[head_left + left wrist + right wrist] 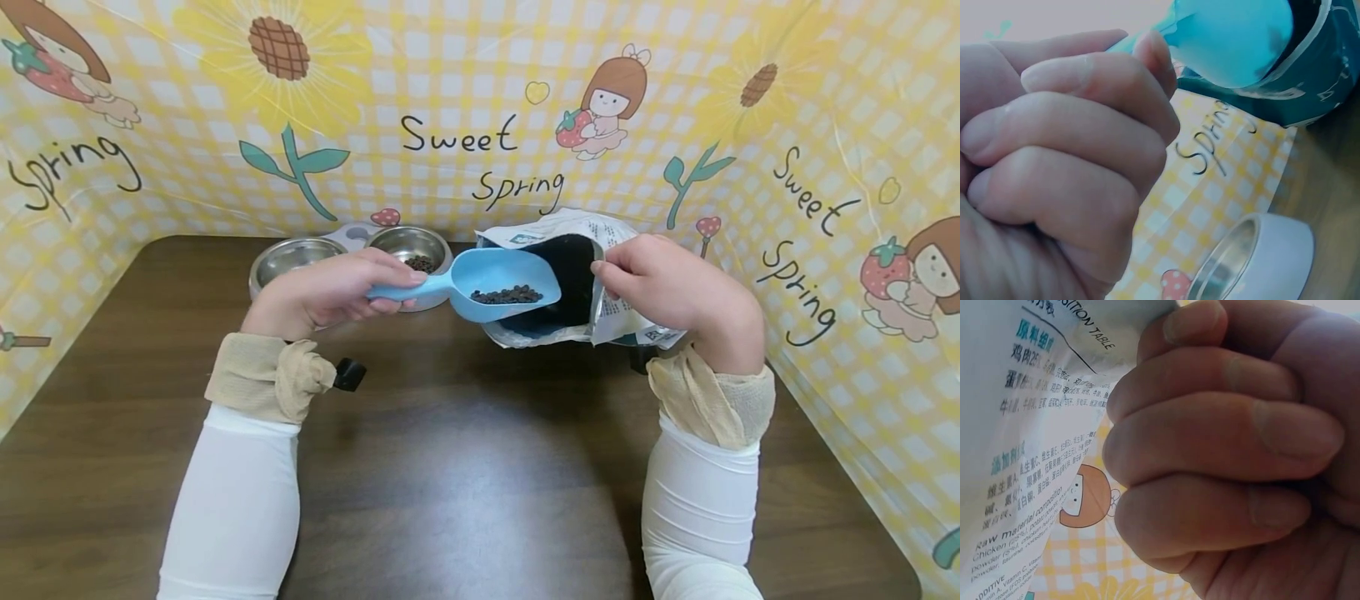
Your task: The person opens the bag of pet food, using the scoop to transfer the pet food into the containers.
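My left hand (341, 287) grips the handle of a light blue scoop (498, 275). Small dark brown kibble (508, 296) lies in the scoop, whose front edge reaches into the mouth of a bag (558, 321) with a black inside. On the bag's right rim, my right hand (660, 275) pinches the edge between thumb and fingers. The right wrist view shows the bag's printed side (1035, 456) beside those curled fingers; the left wrist view shows the left fingers (1079, 131) curled round the scoop's handle.
Behind the left hand stands a double pet feeder with two metal bowls. Its left bowl (296, 254) is partly in view; the right bowl (411, 242) holds some kibble. A yellow checked cloth (450, 67) hangs behind and at the sides of the brown table (465, 467).
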Motion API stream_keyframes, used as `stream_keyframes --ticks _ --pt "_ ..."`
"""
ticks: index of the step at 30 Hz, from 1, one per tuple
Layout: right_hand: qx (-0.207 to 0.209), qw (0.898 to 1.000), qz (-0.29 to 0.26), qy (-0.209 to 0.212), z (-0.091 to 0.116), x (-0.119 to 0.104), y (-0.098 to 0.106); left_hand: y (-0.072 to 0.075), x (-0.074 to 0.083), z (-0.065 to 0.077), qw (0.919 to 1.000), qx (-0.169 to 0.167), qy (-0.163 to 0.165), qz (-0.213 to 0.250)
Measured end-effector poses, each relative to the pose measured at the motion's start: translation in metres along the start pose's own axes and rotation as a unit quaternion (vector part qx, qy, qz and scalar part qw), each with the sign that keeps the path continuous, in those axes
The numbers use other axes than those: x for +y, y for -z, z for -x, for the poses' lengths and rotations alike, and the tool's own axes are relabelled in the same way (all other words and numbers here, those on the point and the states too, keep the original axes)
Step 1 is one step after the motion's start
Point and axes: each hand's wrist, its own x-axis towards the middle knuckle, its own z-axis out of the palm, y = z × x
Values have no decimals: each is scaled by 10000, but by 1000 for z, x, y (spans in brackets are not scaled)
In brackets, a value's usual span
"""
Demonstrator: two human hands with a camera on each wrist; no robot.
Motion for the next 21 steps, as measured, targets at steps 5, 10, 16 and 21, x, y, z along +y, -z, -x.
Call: stream_keyframes --ticks 5,10,16,21 --pt "6 10000 47 23 -1 2 -1 10 -2 13 9999 -140 -62 -56" --pt "-20 9999 100 24 -2 3 -1 23 -6 27 9998 -167 -112 15" --pt "3 9998 180 47 -2 4 0 37 -10 44 9997 -68 -199 78" --pt "36 9997 211 123 -2 4 -1 49 -14 55 9991 -106 -280 292"
